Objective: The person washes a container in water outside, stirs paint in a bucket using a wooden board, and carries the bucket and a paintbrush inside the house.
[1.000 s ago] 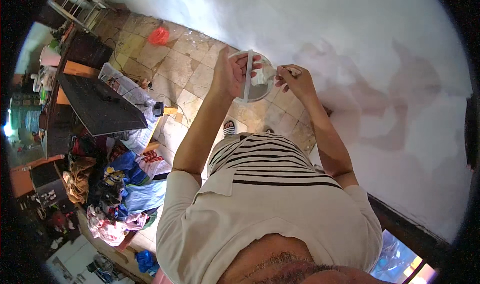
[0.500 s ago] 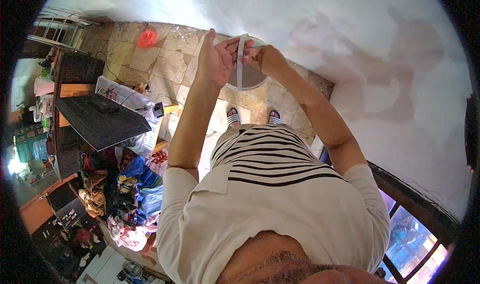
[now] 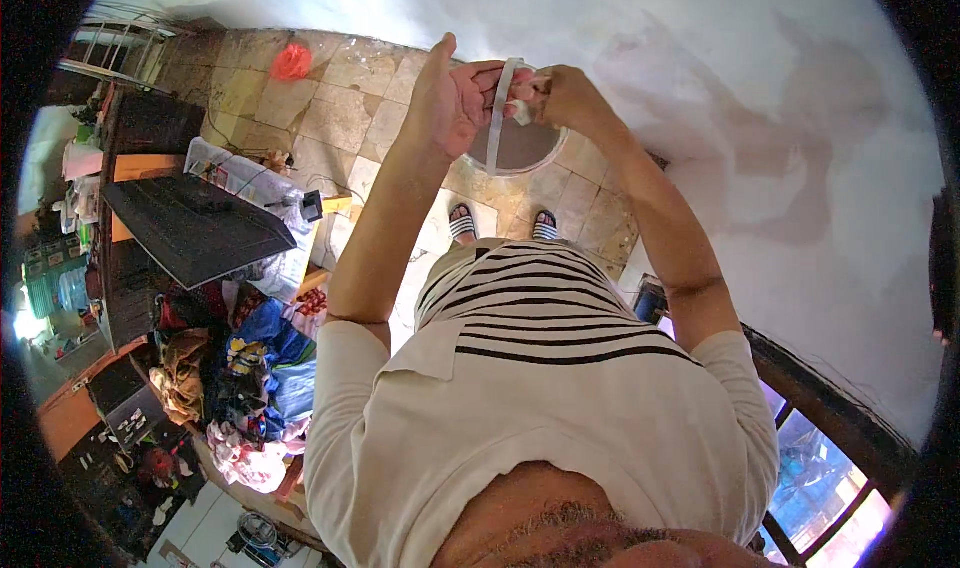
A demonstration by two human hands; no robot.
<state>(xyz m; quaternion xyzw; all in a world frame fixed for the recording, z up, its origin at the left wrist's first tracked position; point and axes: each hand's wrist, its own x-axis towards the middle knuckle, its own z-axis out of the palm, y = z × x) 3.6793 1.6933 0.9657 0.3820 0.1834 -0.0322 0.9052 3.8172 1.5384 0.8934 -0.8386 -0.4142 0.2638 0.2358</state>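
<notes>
A round pale container (image 3: 558,150) like a pail, grey inside, is in front of me at the far end of my arms. A white strap-like handle (image 3: 497,128) arches across its top. My left hand (image 3: 458,108) is open, palm turned up, its thumb spread and its fingers reaching to the handle. On the other side, my right hand (image 3: 578,100) is bent over the rim with its fingers closed. A small whitish thing (image 3: 522,113) shows at those fingertips, too blurred to name. Whether anything supports the container from below is hidden.
My sandalled feet (image 3: 462,222) stand on a tiled floor (image 3: 345,118). A red plastic bag (image 3: 292,62) lies near the white wall (image 3: 720,58). To the left are a dark flat panel (image 3: 200,228), a clear plastic box, and heaped clothes (image 3: 270,358). A window (image 3: 820,488) is at lower right.
Both hands and the container have shifted a little to the right in view. My right hand has drawn away from the left, and the whitish thing now shows at its fingertips.
</notes>
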